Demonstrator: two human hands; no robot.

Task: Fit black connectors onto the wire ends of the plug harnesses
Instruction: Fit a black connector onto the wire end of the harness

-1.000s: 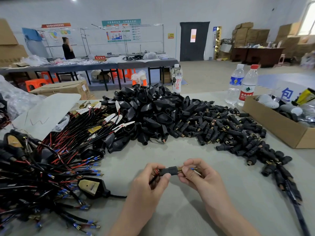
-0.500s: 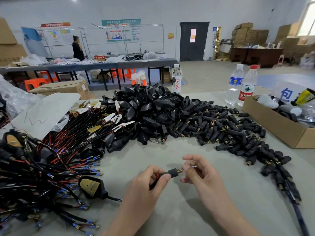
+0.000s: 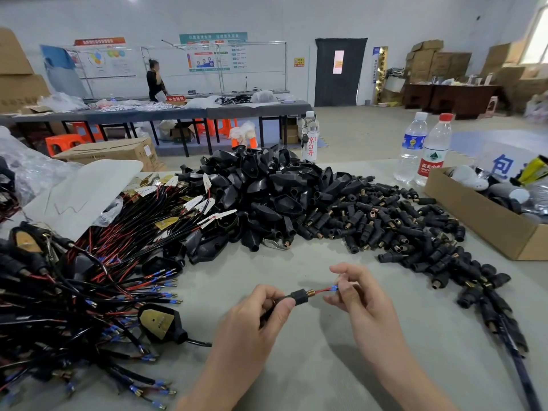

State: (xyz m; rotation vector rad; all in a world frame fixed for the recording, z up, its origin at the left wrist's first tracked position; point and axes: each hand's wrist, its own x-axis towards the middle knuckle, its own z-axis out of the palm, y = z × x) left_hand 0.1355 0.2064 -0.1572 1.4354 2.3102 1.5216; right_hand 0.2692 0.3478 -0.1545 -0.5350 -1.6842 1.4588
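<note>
head view, over a grey surface (image 3: pixel 296 378).

left hand (image 3: pixel 255 318), bottom centre: grip wrapped round one black connector (image 3: pixel 297 297), thumb on top, fingers curled beneath. the connector lies roughly level, its copper threaded end (image 3: pixel 310 292) pointing right.

wire ends (image 3: pixel 326 290), one red lead plain to see, come out of the copper end and run a short way right into the right hand (image 3: pixel 367 307). right grip narrow: thumb and forefinger pinch the wire ends at their blue sleeves, other fingers loosely curled. both hands sit low over the surface; contact with it i cannot tell.

harness plug (image 3: pixel 160 323), black with a brass face plate, lies flat left of the left hand. its black cable (image 3: pixel 198 342) runs toward the left wrist and goes out of sight there.

far left: tangled heap of plug harnesses (image 3: pixel 74 292), black and red leads, blue-sleeved terminals fanned toward the hands.

centre back: mound of black plug shells (image 3: pixel 267 197). against its right side, a spread of loose black connectors (image 3: pixel 409 232), many showing copper ends, trailing to the near right edge.

right: open cardboard box (image 3: pixel 486 221). behind it, a blue-labelled water bottle (image 3: pixel 411 146) and a red-capped water bottle (image 3: pixel 433 152), side by side. a white bottle (image 3: pixel 310 137) with red characters stands behind the mound.

background: a person (image 3: pixel 154 81) stands by a long far surface (image 3: pixel 207 109).
</note>
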